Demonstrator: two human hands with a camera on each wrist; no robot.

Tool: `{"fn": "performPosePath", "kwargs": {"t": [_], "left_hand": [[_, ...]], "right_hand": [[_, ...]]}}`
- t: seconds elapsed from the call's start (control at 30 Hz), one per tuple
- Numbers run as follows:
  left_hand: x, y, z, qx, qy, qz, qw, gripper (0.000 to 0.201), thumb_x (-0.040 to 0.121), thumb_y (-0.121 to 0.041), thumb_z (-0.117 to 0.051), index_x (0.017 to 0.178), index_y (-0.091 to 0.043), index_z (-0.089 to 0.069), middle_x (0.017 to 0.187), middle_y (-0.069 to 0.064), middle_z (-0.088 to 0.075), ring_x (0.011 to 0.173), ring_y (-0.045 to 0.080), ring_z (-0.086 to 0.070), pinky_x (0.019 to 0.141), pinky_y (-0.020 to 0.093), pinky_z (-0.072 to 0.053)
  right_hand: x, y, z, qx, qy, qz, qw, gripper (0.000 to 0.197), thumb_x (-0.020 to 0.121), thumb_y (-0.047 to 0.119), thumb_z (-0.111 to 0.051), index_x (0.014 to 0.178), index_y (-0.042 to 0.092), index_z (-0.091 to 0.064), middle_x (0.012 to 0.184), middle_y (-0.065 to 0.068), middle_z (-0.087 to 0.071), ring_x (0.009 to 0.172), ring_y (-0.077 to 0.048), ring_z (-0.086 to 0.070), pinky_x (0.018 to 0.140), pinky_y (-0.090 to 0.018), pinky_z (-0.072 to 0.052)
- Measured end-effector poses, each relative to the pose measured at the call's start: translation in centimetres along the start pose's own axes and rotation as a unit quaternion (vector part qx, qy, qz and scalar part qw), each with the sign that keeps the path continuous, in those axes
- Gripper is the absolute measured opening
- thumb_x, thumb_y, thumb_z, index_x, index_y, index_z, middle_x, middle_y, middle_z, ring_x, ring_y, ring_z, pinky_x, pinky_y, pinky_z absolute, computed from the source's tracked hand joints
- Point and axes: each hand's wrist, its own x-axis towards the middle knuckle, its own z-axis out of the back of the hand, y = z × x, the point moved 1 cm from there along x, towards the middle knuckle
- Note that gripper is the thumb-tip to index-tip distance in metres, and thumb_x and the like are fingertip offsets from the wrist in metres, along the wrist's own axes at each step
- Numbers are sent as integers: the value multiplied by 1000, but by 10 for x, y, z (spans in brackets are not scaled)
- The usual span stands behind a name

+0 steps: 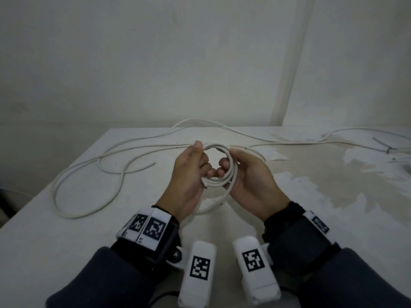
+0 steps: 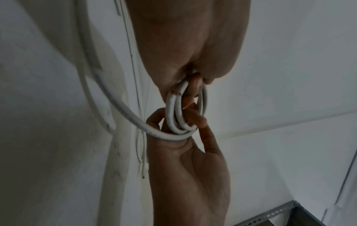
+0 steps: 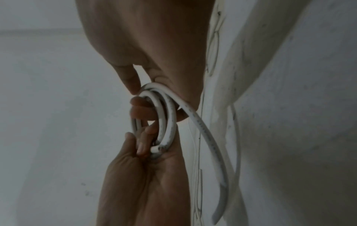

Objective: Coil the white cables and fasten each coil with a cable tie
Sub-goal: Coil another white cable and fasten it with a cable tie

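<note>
A small coil of white cable (image 1: 219,182) with about three turns is held above the middle of the table. My left hand (image 1: 201,162) grips its left side, thumb on top and fingers curled through the ring. My right hand (image 1: 231,162) grips the right side the same way. In the left wrist view the coil (image 2: 178,113) runs between the left hand (image 2: 193,50) and the right hand (image 2: 185,160). In the right wrist view the coil (image 3: 166,119) trails a loose tail (image 3: 208,142) that ends free. Thin grey strips (image 1: 385,146), possibly cable ties, lie at the far right.
Other white cables (image 1: 66,172) lie in loose loops across the left and back of the white table (image 1: 66,241), and some run off to the right (image 1: 333,132). A stained patch (image 1: 333,174) covers the table's right half. A wall stands close behind.
</note>
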Motion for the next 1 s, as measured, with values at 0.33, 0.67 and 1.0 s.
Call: {"fn": "performPosePath", "kwargs": {"t": [0.33,0.67,1.0], "left_hand": [[3,6,0,18,2,15,1000,38,103,-28,-35,67,-15,-35,51,-5,-32,46,6,-32,49,18,-35],[6,-1,12,167,-83,-35,982,28,100,-18,-44,81,-9,-63,64,-2,-53,53,8,-44,45,17,-35],[-2,9,9,161,16,164,973,32,101,-25,-43,101,1,-62,92,16,-72,68,20,-70,69,27,-58]], "right_hand": [[0,5,1,72,31,-43,996,18,81,20,-49,71,6,-51,45,4,-29,38,-10,-28,46,-21,-42],[9,22,29,187,-95,85,974,25,97,14,-45,74,6,-52,56,2,-36,38,-7,-30,37,-16,-29],[10,17,33,223,-66,100,967,11,80,18,-54,77,9,-48,52,3,-36,45,-10,-29,52,-18,-27]]}}
